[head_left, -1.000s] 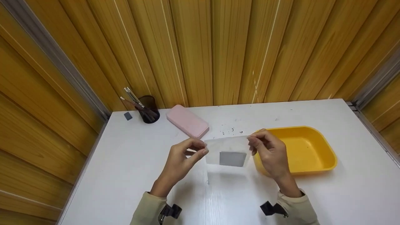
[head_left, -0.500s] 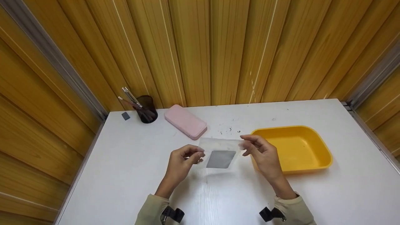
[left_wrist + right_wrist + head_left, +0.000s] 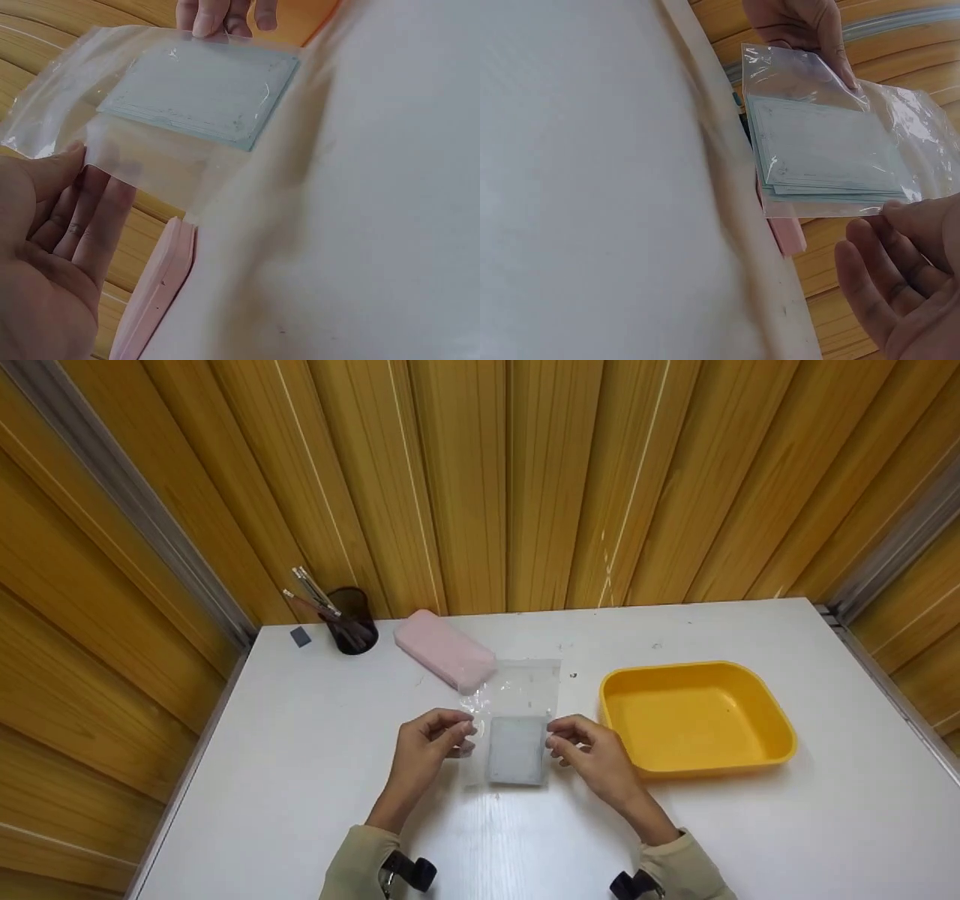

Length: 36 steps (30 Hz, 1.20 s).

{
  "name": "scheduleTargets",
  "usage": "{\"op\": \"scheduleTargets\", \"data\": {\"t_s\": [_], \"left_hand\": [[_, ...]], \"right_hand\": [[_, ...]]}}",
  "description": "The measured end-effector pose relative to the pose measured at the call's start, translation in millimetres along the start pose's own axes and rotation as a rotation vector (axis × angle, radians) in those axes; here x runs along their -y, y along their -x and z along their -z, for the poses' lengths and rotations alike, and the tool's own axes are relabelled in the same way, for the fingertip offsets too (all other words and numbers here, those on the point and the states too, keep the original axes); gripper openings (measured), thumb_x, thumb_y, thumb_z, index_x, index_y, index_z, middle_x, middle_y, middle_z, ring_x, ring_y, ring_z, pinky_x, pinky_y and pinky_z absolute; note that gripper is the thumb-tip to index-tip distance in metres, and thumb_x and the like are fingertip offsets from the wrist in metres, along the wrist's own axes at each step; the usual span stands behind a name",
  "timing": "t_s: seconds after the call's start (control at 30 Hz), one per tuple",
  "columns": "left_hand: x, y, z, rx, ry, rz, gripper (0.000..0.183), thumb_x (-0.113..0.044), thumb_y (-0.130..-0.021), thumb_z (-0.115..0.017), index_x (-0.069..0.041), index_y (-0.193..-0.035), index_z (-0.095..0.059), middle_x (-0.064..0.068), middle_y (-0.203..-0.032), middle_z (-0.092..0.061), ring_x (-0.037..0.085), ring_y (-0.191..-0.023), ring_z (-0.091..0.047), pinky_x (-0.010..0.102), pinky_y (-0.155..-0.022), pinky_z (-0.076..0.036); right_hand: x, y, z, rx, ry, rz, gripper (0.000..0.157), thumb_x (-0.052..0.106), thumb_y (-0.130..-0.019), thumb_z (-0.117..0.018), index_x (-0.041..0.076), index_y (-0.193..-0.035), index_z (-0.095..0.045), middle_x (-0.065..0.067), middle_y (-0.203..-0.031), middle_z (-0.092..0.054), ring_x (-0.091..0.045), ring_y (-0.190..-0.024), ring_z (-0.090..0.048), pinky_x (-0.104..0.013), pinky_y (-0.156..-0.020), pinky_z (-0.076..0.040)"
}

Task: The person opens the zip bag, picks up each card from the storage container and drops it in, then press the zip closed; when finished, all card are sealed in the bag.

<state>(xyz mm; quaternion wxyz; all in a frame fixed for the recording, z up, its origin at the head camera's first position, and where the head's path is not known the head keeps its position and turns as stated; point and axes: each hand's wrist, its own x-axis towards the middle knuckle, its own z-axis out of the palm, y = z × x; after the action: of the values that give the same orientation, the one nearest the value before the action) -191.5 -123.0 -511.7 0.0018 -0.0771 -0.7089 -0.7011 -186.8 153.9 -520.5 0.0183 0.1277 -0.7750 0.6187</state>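
Observation:
A clear plastic bag [image 3: 529,682] with a stack of pale, thin rectangular sheets [image 3: 517,750] inside is held up in front of me, over the white table. My left hand [image 3: 426,750] pinches its left edge between thumb and fingers. On the opposite edge, my right hand [image 3: 596,761] pinches it the same way, beside the stack. Seen from the right wrist, the sheets [image 3: 825,146] lie layered with pale green edges, at one end of the bag. The other end of the bag [image 3: 56,94] is slack and wrinkled in the left wrist view.
A yellow basin [image 3: 697,727] stands to the right of my right hand. Behind the bag lies a pink case [image 3: 442,649], partly overlapped by it in the head view. A dark cup with pencils [image 3: 352,622] and a small dark grey block [image 3: 300,637] are at the back left.
The bag has been tilted up, so the stack inside now shows its broad face and the bag's far end rises. Both hands have come lower, and the right hand has moved left, off the basin.

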Motion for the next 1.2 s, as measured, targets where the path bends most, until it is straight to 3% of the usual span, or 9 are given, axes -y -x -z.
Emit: {"op": "scheduleTargets", "data": {"t_s": [0.2,0.43,0.6,0.8,0.97,1.2], "left_hand": [[16.0,-1.6,-3.3,-0.012,-0.080,0.033,0.020,-0.004,-0.099,-0.074,0.009,-0.114,-0.071,0.016,-0.100,-0.077,0.030,-0.085,-0.077,0.036,-0.075,-0.064],[30.8,-1.7,-10.2,0.026,-0.221,0.079,0.022,0.002,-0.096,-0.075,0.009,-0.117,-0.073,0.009,-0.090,-0.075,0.024,-0.077,-0.073,0.032,-0.069,-0.063],[33.9,-4.1,-13.5,0.057,-0.286,0.077,0.030,0.007,-0.095,-0.072,0.010,-0.125,-0.070,0.009,-0.092,-0.074,0.018,-0.076,-0.070,0.029,-0.067,-0.062],[33.6,-8.4,-12.9,0.100,-0.378,0.060,0.045,0.004,-0.094,-0.073,0.015,-0.136,-0.061,0.009,-0.098,-0.073,0.013,-0.076,-0.069,0.025,-0.064,-0.059],[33.5,-7.6,-10.8,0.104,-0.427,0.046,0.048,0.005,-0.092,-0.075,0.015,-0.136,-0.061,0.014,-0.104,-0.073,0.013,-0.079,-0.068,0.025,-0.063,-0.060],[24.8,-5.0,-3.8,0.086,-0.657,-0.031,0.040,-0.007,-0.093,-0.080,0.007,-0.128,-0.069,0.015,-0.110,-0.074,0.019,-0.086,-0.068,0.033,-0.075,-0.057]], "right_hand": [[-10,-1,-4.5,-0.034,0.031,-0.093,0.014,-0.004,-0.098,-0.072,-0.006,-0.111,-0.071,-0.011,-0.092,-0.067,-0.025,-0.079,-0.066,-0.028,-0.065,-0.058],[-18,1,-7.8,-0.086,0.100,-0.232,0.014,-0.008,-0.097,-0.066,-0.005,-0.110,-0.070,-0.007,-0.084,-0.063,-0.019,-0.070,-0.060,-0.026,-0.060,-0.055],[-20,3,-9.0,-0.103,0.144,-0.206,0.020,-0.007,-0.094,-0.066,-0.008,-0.115,-0.067,-0.006,-0.085,-0.064,-0.017,-0.068,-0.060,-0.025,-0.058,-0.055],[-20,4,-12.2,-0.102,0.328,-0.117,0.031,-0.002,-0.092,-0.073,-0.007,-0.121,-0.066,-0.003,-0.089,-0.066,-0.016,-0.076,-0.060,-0.024,-0.067,-0.052],[-15,9,-16.1,-0.086,0.429,-0.097,0.030,-0.001,-0.091,-0.077,-0.007,-0.118,-0.067,-0.009,-0.099,-0.065,-0.018,-0.081,-0.059,-0.029,-0.074,-0.052],[10,15,-11.8,0.000,0.472,-0.078,0.023,0.004,-0.094,-0.077,-0.002,-0.115,-0.070,-0.012,-0.109,-0.067,-0.015,-0.081,-0.062,-0.029,-0.071,-0.055]]}}
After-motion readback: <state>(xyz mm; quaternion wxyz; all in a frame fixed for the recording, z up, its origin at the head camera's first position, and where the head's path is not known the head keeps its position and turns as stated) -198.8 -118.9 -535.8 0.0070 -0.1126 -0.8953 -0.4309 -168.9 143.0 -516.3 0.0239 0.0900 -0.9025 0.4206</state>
